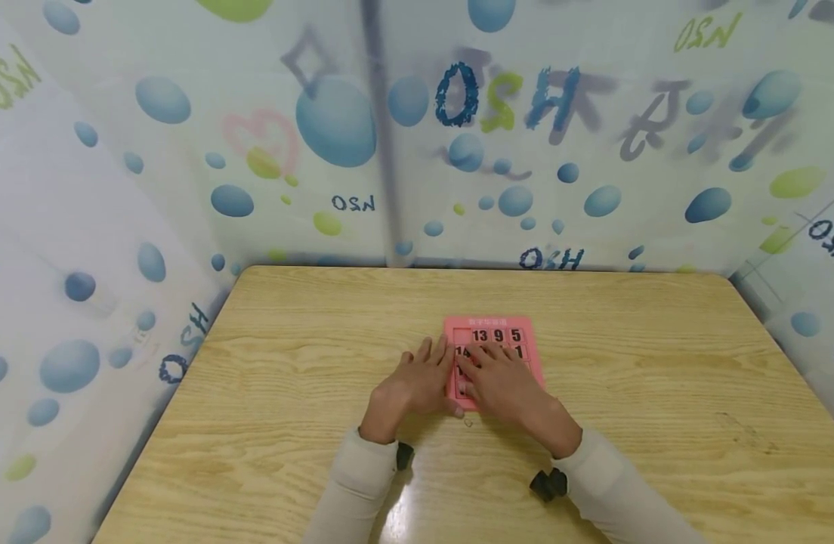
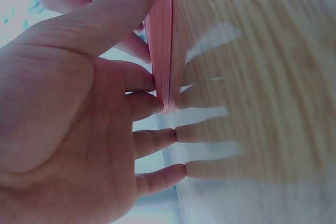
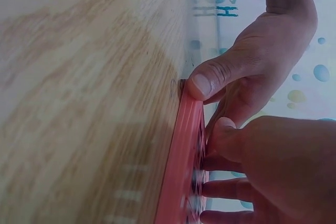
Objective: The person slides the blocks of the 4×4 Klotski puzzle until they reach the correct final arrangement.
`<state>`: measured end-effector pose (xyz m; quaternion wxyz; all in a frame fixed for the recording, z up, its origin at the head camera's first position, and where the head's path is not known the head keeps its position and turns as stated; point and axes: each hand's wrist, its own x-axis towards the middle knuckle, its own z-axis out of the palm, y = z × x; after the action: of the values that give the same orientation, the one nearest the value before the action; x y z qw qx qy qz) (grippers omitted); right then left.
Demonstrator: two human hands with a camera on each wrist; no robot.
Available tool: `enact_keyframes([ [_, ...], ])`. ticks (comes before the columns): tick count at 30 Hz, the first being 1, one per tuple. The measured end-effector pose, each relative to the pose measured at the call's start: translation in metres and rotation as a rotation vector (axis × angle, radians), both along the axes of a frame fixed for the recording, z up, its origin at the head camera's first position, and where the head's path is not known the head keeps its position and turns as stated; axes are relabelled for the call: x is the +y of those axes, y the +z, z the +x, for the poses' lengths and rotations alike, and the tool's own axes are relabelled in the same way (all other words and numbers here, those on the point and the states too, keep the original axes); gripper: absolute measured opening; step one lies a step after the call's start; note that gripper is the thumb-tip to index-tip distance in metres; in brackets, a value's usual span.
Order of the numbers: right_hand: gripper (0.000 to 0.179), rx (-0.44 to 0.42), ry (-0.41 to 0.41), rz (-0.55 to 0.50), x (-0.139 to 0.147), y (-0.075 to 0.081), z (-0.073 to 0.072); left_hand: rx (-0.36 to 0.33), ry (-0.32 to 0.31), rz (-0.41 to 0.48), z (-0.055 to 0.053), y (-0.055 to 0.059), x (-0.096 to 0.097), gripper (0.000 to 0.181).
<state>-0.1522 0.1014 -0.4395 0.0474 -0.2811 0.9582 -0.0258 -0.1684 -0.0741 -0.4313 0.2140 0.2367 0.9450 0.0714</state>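
Note:
A pink number slide puzzle (image 1: 488,323) lies flat on the wooden table. Its far row shows a blank slot at left, then 13, 9 and 5; 14 and 1 show in the row below, and the rest is mostly covered. My left hand (image 1: 417,381) holds the puzzle at its near left corner, thumb (image 3: 202,85) on the near edge and fingers along the left side. Two of its fingertips touch the tabletop in the left wrist view. My right hand (image 1: 505,385) lies over the puzzle with extended fingers (image 3: 228,188) touching the tiles.
The light wooden table (image 1: 288,363) reaches back to a patterned curtain (image 1: 417,136) with blue and green drops, which also hangs at both sides. Dark wrist-worn pieces (image 1: 549,485) sit under the white sleeves (image 1: 621,483).

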Motion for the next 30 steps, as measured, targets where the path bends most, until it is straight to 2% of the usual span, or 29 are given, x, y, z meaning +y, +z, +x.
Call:
enact_keyframes([
  [10, 0.049, -0.017, 0.002, -0.011, 0.0, 0.0, 0.0, -0.006, 0.008, 0.007, -0.001, 0.0, -0.001, 0.107],
  [15, 0.05, -0.014, 0.001, -0.017, 0.007, 0.001, -0.006, -0.014, -0.003, -0.012, -0.001, 0.0, 0.0, 0.106],
  [21, 0.053, 0.036, -0.04, -0.017, 0.019, 0.0, -0.016, -0.024, -0.004, -0.023, -0.002, -0.001, 0.001, 0.108],
  [30, 0.054, -0.003, -0.062, -0.029, 0.025, -0.002, -0.02, -0.018, -0.008, -0.024, -0.002, -0.001, 0.0, 0.109],
])
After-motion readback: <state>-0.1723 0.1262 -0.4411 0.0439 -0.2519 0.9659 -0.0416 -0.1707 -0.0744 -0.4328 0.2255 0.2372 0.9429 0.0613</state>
